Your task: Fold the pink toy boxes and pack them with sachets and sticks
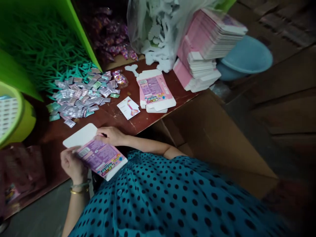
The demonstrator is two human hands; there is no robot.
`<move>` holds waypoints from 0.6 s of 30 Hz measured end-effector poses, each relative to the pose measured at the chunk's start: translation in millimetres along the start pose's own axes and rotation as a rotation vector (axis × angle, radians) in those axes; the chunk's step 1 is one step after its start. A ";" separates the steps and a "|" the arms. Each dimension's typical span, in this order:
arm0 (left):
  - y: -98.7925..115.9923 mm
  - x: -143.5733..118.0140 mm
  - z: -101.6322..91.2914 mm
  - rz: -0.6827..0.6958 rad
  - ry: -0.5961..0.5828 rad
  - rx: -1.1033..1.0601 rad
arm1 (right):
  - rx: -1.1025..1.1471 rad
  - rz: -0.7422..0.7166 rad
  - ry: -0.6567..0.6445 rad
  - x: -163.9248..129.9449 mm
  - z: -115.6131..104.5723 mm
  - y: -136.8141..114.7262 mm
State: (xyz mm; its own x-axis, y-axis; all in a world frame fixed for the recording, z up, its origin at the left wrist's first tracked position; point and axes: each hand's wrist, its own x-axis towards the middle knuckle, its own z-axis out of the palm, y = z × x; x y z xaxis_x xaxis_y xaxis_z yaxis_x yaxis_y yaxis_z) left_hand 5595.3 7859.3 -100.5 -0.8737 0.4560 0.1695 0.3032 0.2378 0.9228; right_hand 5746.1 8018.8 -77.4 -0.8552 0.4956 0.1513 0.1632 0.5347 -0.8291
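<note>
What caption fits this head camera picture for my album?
Both hands, left hand and right hand, hold a pink box beside foil packets.

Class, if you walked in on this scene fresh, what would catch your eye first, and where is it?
Both hands, left hand and right hand, grip a pink-purple flat carton at the table's near edge. Behind lies a heap of small sachets; at the far right a stack of pink cartons leans.
</note>
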 end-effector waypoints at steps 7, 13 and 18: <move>14.2 -14.2 -0.4 -0.251 0.082 -0.395 | -0.194 -0.167 -0.384 29.3 -25.4 -0.3; 11.2 -5.0 -14.4 -0.622 -0.187 -0.621 | -0.174 -0.175 -0.356 77.2 -15.7 -3.5; 4.1 -5.1 -22.6 -0.662 -0.216 -0.647 | 0.127 -0.335 -0.547 70.2 -6.5 -18.6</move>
State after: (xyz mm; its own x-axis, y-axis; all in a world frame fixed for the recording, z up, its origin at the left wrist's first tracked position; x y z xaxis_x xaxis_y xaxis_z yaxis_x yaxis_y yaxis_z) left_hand 5592.4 7838.5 -89.8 -0.6840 0.5629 -0.4640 -0.5543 0.0125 0.8322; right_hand 5686.2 8048.0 -47.8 -0.9821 -0.1211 0.1444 -0.1859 0.4979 -0.8471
